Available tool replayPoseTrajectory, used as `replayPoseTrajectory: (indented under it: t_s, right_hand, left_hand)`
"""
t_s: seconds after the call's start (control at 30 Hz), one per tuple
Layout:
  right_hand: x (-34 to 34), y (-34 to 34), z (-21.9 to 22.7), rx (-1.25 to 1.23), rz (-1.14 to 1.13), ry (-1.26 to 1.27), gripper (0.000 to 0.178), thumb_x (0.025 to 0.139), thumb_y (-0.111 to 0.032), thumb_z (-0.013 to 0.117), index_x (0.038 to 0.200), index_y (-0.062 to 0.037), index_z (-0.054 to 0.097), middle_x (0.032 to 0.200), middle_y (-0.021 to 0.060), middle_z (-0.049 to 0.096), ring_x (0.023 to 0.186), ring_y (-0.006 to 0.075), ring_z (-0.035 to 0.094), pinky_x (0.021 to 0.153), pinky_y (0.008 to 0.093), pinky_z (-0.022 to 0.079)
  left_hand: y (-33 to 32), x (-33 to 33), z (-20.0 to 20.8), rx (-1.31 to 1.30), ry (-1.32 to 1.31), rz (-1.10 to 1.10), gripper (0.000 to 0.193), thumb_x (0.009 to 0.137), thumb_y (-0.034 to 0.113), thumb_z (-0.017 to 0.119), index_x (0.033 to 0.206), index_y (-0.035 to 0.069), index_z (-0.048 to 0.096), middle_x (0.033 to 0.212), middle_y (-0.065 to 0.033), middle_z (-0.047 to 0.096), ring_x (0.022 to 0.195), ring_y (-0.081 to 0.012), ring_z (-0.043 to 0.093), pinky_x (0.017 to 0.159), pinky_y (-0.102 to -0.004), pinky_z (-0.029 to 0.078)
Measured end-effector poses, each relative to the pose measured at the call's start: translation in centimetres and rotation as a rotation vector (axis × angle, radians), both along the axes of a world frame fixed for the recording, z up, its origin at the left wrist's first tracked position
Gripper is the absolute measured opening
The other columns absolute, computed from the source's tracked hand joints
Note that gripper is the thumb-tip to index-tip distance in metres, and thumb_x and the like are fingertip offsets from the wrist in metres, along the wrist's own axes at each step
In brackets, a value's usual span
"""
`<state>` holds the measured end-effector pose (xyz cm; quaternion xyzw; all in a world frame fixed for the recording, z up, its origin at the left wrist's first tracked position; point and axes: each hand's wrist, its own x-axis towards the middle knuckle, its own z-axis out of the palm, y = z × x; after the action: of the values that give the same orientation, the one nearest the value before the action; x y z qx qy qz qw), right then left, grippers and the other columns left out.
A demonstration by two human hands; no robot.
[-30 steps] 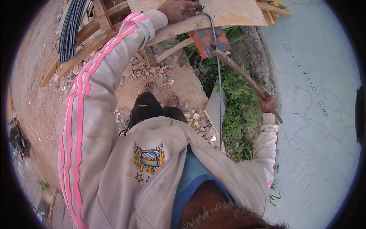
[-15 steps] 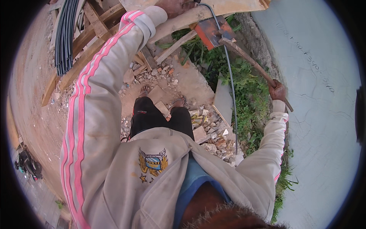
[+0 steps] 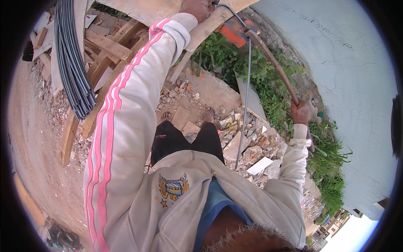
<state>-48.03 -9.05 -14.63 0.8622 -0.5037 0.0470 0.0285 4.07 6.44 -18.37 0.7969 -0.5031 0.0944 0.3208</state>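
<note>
My right hand (image 3: 300, 112) is closed around a long rusty metal bar (image 3: 273, 63) out to the right. The bar's upper end meets a thin grey metal rod (image 3: 249, 75) beside an orange metal plate (image 3: 233, 34) fixed at the edge of a wooden board (image 3: 210, 30). From there the rod hangs down toward me, while its other part curves over the board to my left hand (image 3: 196, 9). That hand rests at the top edge of the view with its fingers closed on the rod, partly cut off.
A bundle of dark rods (image 3: 72, 59) lies at the left over wooden beams (image 3: 107, 52). Rubble (image 3: 247, 145) surrounds my feet, and green plants (image 3: 268, 90) grow along a pale wall (image 3: 357, 84). A flat panel (image 3: 251, 98) leans near the plants.
My right hand has pulled the bar closer to my body, so it slants more steeply. The hanging rod now leans left at its lower end. The whole view has shifted too.
</note>
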Motion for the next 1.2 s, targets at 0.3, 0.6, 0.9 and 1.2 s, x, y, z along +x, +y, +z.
replayPoseTrajectory:
  t_s: [0.3,0.6,0.9,1.2]
  right_hand:
    - [1.6,10.6,0.8,-0.085,-0.276,0.073,0.037,0.086,-0.048,0.068,0.101,-0.0154,0.077,0.085,0.0199,0.072,0.084,0.0422,0.071,0.074,0.0517,0.056]
    - [2.4,15.3,0.3,-0.181,-0.37,0.106,0.045,0.087,-0.056,0.067,0.102,-0.0135,0.076,0.082,0.0203,0.072,0.08,0.0425,0.07,0.071,0.0535,0.055]
    - [-3.2,14.2,4.0,0.202,-0.202,-0.049,0.062,0.084,-0.068,0.067,0.101,-0.0082,0.073,0.079,0.0214,0.068,0.082,0.042,0.068,0.073,0.0492,0.052]
    - [-7.2,13.2,3.6,0.194,-0.26,-0.03,0.063,0.084,-0.07,0.066,0.09,-0.0079,0.074,0.07,0.0199,0.067,0.071,0.0421,0.068,0.064,0.0495,0.051]
  left_hand:
    - [-1.1,0.0,0.1,0.007,0.05,0.041,0.022,0.089,0.028,0.06,0.105,0.023,0.075,0.119,-0.0108,0.065,0.115,-0.0323,0.06,0.106,-0.0533,0.038]
    - [-0.6,-1.1,0.7,-0.018,-0.006,0.062,0.022,0.088,0.028,0.063,0.106,0.021,0.074,0.115,-0.0123,0.066,0.114,-0.0323,0.059,0.105,-0.0528,0.04]
    - [-0.4,0.7,0.5,0.156,0.023,0.031,0.033,0.089,0.036,0.064,0.121,0.031,0.07,0.13,-0.0089,0.06,0.131,-0.0308,0.049,0.113,-0.0557,0.031]
    - [-0.2,0.7,0.7,0.113,-0.086,0.021,0.03,0.09,0.039,0.063,0.117,0.029,0.071,0.125,-0.012,0.063,0.12,-0.0358,0.057,0.107,-0.0511,0.041]
